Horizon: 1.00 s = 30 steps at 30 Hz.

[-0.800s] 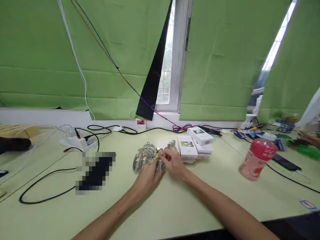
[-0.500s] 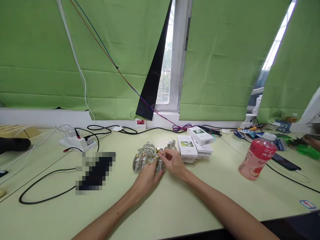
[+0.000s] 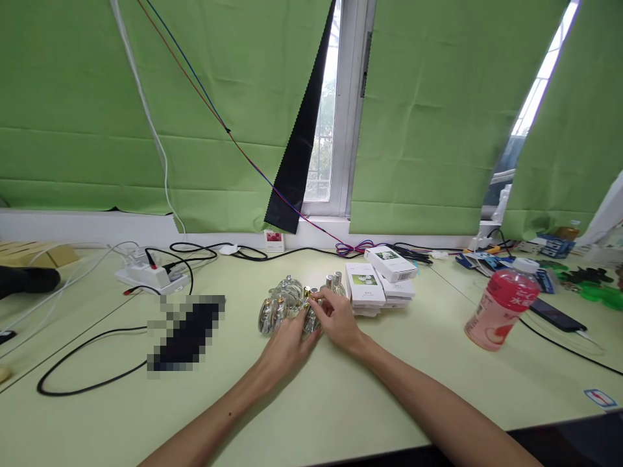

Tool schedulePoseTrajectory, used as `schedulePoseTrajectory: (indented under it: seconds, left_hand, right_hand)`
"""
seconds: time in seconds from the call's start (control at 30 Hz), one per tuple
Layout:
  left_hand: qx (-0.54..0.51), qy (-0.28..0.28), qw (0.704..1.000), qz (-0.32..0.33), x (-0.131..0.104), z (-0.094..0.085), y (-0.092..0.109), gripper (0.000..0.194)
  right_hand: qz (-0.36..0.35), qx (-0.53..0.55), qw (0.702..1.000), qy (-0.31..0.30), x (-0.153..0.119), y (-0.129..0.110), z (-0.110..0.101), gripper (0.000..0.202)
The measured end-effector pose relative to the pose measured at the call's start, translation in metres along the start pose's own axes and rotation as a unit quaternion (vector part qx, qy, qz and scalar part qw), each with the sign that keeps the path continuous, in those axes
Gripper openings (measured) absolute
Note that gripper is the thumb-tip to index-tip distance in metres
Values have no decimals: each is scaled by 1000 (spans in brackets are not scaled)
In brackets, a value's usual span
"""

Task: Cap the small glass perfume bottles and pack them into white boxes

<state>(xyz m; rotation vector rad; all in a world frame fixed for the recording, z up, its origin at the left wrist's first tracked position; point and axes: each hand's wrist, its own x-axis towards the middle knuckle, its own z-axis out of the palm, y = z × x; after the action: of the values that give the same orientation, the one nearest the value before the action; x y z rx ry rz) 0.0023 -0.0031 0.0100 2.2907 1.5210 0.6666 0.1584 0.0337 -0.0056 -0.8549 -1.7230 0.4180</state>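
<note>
Several small glass bottles point(image 3: 280, 312) with gold and silver caps stand grouped on the pale green table. My left hand point(image 3: 288, 337) is closed at the front of the group, its fingertips around a bottle partly hidden by the fingers. Just right of it, my right hand point(image 3: 337, 319) pinches at the top of that bottle; what lies between its fingertips is too small to make out. Behind the right hand stand silver-capped bottles point(image 3: 333, 280). A stack of white boxes point(image 3: 366, 293) sits close to the right.
A pink drink bottle point(image 3: 501, 308) and a phone point(image 3: 555, 315) lie to the right. On the left are a power strip point(image 3: 150, 275), a pixelated dark object point(image 3: 187, 334) and looped black cable. Cables run along the back wall below green blinds point(image 3: 413, 130).
My hands have hardly moved; the right fingers shift slightly at the bottle top. At the far right edge, another person's hand has gone out of view.
</note>
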Motion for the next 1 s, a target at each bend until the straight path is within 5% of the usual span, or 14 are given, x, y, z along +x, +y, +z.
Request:
schedulePoseTrajectory:
  seconds: [1.0]
  left_hand:
    - [-7,-3,1000,1,0,1,-3,44]
  right_hand:
    - [32,24,999,11,-3,-9,-1,21]
